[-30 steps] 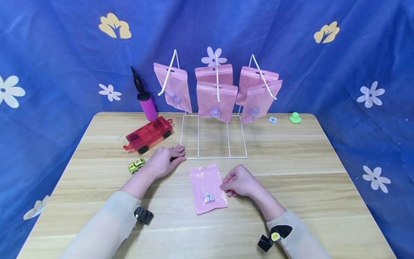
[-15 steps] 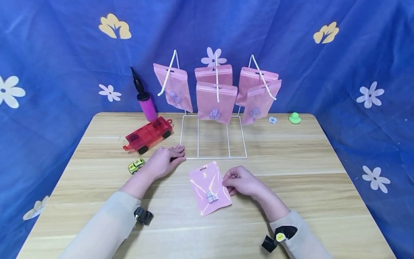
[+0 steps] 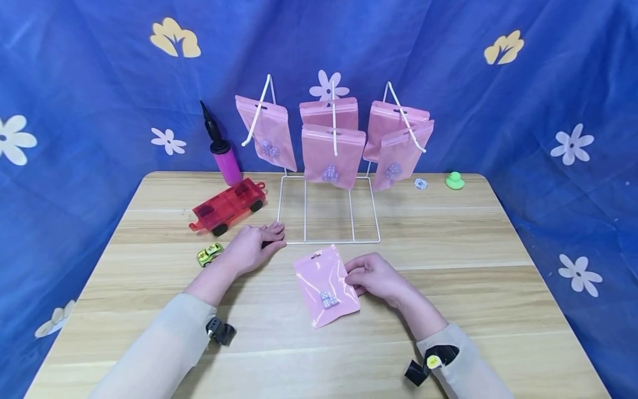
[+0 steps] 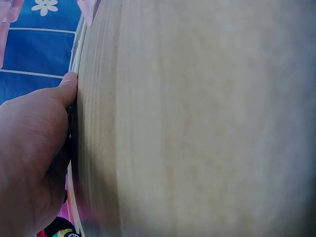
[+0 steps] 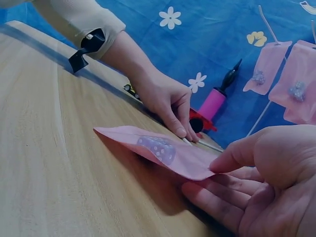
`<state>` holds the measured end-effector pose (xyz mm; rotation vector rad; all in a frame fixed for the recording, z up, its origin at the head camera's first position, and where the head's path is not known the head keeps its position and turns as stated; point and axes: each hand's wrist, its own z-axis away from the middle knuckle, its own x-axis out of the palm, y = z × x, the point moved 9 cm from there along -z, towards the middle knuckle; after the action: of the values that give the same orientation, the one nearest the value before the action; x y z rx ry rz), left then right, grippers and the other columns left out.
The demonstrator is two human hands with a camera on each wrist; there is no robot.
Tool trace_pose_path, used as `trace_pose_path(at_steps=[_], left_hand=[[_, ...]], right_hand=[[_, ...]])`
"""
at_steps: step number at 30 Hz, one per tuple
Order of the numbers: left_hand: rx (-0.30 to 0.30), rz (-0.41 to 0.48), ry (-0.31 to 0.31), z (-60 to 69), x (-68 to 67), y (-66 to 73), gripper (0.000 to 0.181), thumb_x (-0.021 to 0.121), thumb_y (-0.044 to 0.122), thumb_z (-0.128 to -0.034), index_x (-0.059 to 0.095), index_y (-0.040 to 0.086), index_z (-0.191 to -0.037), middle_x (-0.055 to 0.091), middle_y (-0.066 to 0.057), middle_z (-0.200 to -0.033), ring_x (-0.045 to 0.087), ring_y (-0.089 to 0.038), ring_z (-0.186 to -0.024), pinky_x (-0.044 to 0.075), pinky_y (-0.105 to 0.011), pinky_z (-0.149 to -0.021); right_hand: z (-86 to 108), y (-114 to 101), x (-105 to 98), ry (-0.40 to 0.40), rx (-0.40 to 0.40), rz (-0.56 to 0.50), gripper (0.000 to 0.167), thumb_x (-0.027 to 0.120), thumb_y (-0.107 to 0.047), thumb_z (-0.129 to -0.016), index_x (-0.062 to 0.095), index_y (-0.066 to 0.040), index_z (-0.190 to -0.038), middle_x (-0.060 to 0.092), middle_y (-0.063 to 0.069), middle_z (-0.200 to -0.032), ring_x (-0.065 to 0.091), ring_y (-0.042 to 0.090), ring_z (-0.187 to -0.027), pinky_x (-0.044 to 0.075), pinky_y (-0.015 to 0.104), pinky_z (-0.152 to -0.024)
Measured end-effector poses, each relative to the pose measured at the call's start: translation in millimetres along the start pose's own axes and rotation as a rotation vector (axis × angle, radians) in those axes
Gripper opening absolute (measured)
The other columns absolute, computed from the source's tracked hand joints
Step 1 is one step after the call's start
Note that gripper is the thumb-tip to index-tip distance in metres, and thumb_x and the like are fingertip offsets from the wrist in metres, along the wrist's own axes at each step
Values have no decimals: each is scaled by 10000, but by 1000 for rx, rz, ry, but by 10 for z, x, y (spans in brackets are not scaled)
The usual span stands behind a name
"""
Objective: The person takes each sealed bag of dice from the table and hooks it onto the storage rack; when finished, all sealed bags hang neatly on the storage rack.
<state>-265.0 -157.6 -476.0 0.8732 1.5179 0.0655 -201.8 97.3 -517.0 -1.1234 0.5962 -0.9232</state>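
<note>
My right hand (image 3: 379, 279) pinches the right edge of a pink zip pouch (image 3: 311, 277) between thumb and fingers. Dotted dice (image 3: 329, 300) show through the pouch's lower half. In the right wrist view the pouch (image 5: 192, 160) is tilted, with part of it raised off the table. My left hand (image 3: 251, 249) grips the front left corner of a white wire rack (image 3: 329, 242), thumb at the front wire and fingers over the side wire. Several similar pink pouches (image 3: 333, 147) hang from the rack's three prongs, one on the left and two each on the middle and right.
Left of the rack are a red toy trailer (image 3: 229, 205), a small yellow-green toy car (image 3: 210, 254) and a purple hand pump (image 3: 227, 163). A green rubber duck (image 3: 454, 180) and a small round token (image 3: 421, 183) lie at the back right of the wooden table (image 3: 473, 277).
My right hand has lifted and turned the pouch a little, shifting it slightly right and toward the rack. The left hand has stayed at the rack corner.
</note>
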Motion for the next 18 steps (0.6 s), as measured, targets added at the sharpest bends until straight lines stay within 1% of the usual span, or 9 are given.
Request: trace_pose_path(at_steps=[4,9,14,18], left_hand=[[8,-1,5,2,-8,2,325,793,176,-980,762,-14,-1241,677,-173,-1340,587,-325,-1346,439,-517,-1143],[14,0,5,12,-15,5,327,794,175,-980,761,-15,-1244,676,-172,-1341,588,-328,-1342,447,-524,-1133],[22,3,11,19,-10,2,324,792,163,-980,759,-20,-1245,682,-178,-1331,593,-330,-1338,442,-528,-1137],[22,1,9,11,-9,2,320,788,159,-981,759,-24,-1242,680,-182,-1333,592,-334,-1339,438,-533,-1139]], right_hand=[[-5,-16,-5,-5,-13,-28,194,652,69,-943,691,184,-1095,769,163,-892,731,163,-745,635,291,-669],[5,-89,-22,-2,-47,-39,188,659,43,-988,683,189,-1104,779,183,-931,735,153,-756,630,277,-691],[35,-244,-92,45,-109,-11,194,668,36,-1001,677,191,-1117,777,208,-974,761,178,-814,646,346,-764],[52,-367,-180,104,-139,2,175,693,48,-982,692,171,-1106,780,194,-977,764,177,-849,644,361,-792]])
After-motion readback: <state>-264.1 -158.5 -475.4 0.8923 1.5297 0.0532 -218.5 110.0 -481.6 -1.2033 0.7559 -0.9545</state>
